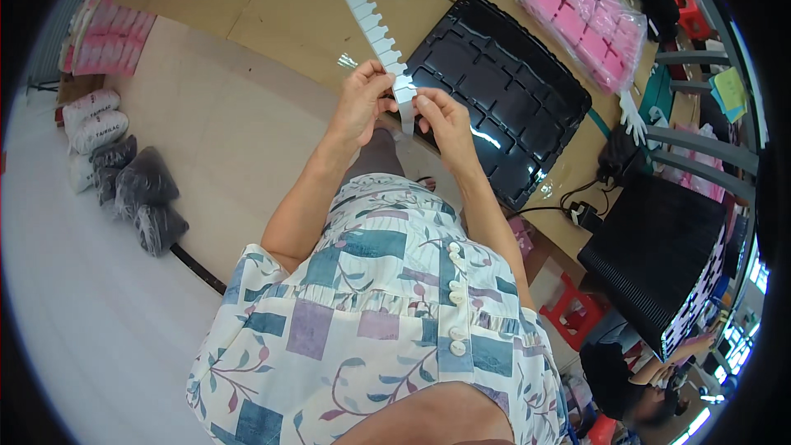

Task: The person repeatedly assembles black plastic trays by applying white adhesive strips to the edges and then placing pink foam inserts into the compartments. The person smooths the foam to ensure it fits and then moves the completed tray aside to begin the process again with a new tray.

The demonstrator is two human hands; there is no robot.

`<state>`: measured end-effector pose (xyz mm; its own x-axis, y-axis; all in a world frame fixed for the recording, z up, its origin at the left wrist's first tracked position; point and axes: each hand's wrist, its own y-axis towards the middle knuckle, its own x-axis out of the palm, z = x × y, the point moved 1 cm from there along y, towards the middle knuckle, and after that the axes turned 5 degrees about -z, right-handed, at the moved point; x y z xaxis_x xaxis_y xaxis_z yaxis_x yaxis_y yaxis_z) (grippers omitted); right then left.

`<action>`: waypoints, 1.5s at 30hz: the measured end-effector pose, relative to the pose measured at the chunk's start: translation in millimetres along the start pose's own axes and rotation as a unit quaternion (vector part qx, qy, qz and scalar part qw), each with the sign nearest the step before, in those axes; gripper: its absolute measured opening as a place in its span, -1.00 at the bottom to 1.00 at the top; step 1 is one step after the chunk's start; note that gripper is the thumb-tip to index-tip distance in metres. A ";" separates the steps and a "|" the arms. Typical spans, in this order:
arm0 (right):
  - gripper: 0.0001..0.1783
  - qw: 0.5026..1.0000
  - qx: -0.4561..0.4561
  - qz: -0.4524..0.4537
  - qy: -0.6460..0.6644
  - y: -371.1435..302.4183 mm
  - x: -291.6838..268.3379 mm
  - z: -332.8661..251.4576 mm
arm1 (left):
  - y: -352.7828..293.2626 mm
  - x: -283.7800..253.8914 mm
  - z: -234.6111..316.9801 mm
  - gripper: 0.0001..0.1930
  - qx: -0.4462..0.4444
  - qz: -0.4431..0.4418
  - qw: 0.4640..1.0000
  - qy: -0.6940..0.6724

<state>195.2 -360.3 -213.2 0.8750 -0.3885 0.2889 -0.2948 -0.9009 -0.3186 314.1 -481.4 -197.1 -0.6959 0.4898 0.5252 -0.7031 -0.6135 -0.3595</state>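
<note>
A long pale strip with a notched edge, like a strip of die-cut labels (367, 16), runs from the far table edge down between my hands. My left hand (356, 107) pinches its left side near the lower end. On the other side, my right hand (447, 122) pinches the same strip with thumb and fingertips just below, and a short end hangs down past the fingers. Right beside my right hand, a glossy black moulded plastic tray (503, 86) lies on the brown table (284, 0).
Pink pieces in a clear bag (581, 21) lie beyond the tray. A white glove (633, 118), black cables (568, 198) and a black ribbed stack (659, 247) are at right. Below stand a red stool (573, 313) and a person (614, 379). Sacks (100, 130) sit on the left floor.
</note>
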 end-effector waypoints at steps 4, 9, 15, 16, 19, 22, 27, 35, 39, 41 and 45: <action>-0.84 0.996 -0.045 0.043 -0.057 3.0 0.1 -11.0 | -1.1 11.1 2.1 -0.85 -0.013 -0.031 0.998 0.055; -0.88 0.994 -0.044 0.071 -0.064 -0.7 -5.9 -21.1 | 5.0 14.7 2.6 -0.85 -0.058 -0.070 0.988 0.124; -0.90 0.915 -0.171 0.135 -0.340 0.9 -3.2 -32.2 | 8.8 24.1 -12.0 -0.87 -0.051 0.000 0.993 0.103; -0.89 0.830 -0.288 0.151 -0.453 3.0 -1.1 -32.0 | 9.3 23.3 -18.6 -0.88 -0.058 0.024 0.995 0.080; -0.82 0.699 -0.451 0.136 -0.538 5.0 6.2 -32.1 | 9.0 28.5 -22.8 -0.91 -0.048 0.061 0.997 -0.019; -0.82 0.692 -0.480 0.105 -0.529 4.4 2.8 -35.2 | 3.6 33.9 -17.6 -0.93 -0.023 0.078 0.996 -0.024; -0.89 0.916 -0.280 0.086 -0.273 1.8 7.4 -39.9 | -5.6 14.6 -12.5 -0.87 0.008 0.055 0.998 0.015; -0.94 0.921 -0.116 0.087 -0.361 43.3 -45.7 15.7 | -11.9 -58.7 28.6 -0.87 0.048 0.119 0.957 0.261; -0.91 0.845 -0.118 0.041 -0.521 54.5 -19.2 18.7 | -10.9 -54.1 27.6 -0.84 0.026 0.123 0.979 0.160; -0.90 0.810 -0.130 0.039 -0.571 57.1 -16.0 27.8 | -7.7 -46.2 23.8 -0.85 0.024 0.118 0.983 0.135; -0.89 0.763 -0.172 0.086 -0.617 56.1 -10.9 36.8 | 0.2 -41.9 15.5 -0.86 0.018 0.082 0.989 0.120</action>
<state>183.2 -399.6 -267.4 0.4449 -0.2196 -0.8683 -0.3437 -0.9371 0.0609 345.4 -511.7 -207.2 -0.8174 0.5131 0.2618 -0.5758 -0.7161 -0.3945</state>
